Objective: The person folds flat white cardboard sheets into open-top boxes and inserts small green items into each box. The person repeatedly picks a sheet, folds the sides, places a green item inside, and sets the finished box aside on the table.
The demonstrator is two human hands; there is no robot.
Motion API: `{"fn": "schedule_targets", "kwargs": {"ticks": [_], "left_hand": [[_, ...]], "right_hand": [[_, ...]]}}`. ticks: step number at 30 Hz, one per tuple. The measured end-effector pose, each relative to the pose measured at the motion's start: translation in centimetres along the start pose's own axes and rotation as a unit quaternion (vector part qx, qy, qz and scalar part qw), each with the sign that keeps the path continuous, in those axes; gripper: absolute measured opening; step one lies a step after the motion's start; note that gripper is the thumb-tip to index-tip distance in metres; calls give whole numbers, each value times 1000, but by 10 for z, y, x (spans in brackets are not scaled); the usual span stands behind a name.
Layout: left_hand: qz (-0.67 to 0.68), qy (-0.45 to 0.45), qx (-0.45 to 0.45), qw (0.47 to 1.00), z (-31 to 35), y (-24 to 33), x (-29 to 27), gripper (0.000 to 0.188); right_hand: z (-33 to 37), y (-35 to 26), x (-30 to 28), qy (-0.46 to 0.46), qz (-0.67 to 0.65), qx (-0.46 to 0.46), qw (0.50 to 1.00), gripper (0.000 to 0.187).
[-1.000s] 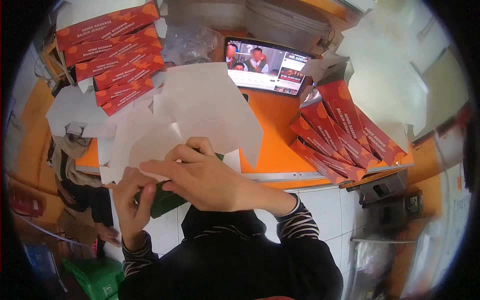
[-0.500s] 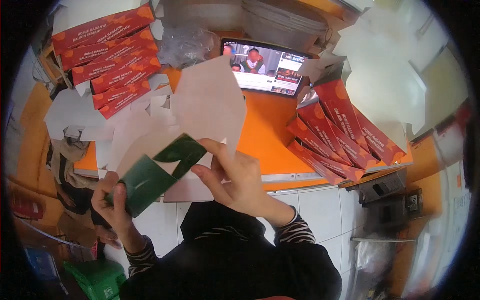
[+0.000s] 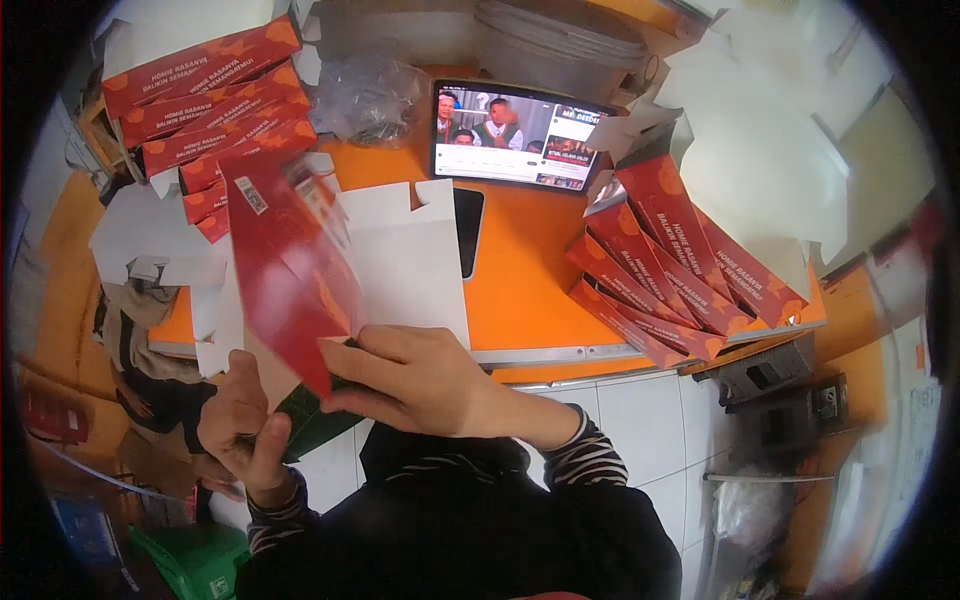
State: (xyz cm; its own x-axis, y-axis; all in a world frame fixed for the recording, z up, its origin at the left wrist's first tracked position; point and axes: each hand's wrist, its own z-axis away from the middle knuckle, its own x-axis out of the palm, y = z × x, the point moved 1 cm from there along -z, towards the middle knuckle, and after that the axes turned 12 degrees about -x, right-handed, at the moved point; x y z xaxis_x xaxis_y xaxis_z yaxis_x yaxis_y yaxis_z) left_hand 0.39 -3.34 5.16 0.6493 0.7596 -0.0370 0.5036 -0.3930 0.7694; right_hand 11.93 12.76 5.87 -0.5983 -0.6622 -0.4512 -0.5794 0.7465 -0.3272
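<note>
High over the orange table's (image 3: 530, 260) near left side, the red carton (image 3: 295, 265) is pinched at its near corner by the right hand (image 3: 430, 390), the left hand's (image 3: 243, 432) grip beside the green card (image 3: 322, 415) can't be told, and light, stiff, slick board is suggested, best held by its edges.

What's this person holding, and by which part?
A red card piece: the right hand pinches its lower end. The left hand is at the edge of a green card part; its hold is unclear.
</note>
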Motion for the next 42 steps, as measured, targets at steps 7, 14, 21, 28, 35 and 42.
{"fn": "schedule_targets", "kwargs": {"ticks": [7,14,21,28,35,42], "left_hand": [[-110,-3,-40,993,-17,25,18,23],[-272,-295,151,904,-90,63,34,29],[-247,-269,403,839,-179,30,92,27],[-218,-134,507,823,-189,57,231,15],[-233,-227,454,829,-163,52,293,24],[-216,-151,516,815,-164,57,294,13]], "right_hand": [[-6,-13,-38,-101,134,35,985,64],[-7,-14,-115,8,276,-32,961,67],[-10,-27,-198,153,498,-85,849,70],[31,-76,-244,279,661,20,697,53],[71,-100,-225,363,577,30,731,34],[72,-76,-231,278,579,66,763,27]]}}
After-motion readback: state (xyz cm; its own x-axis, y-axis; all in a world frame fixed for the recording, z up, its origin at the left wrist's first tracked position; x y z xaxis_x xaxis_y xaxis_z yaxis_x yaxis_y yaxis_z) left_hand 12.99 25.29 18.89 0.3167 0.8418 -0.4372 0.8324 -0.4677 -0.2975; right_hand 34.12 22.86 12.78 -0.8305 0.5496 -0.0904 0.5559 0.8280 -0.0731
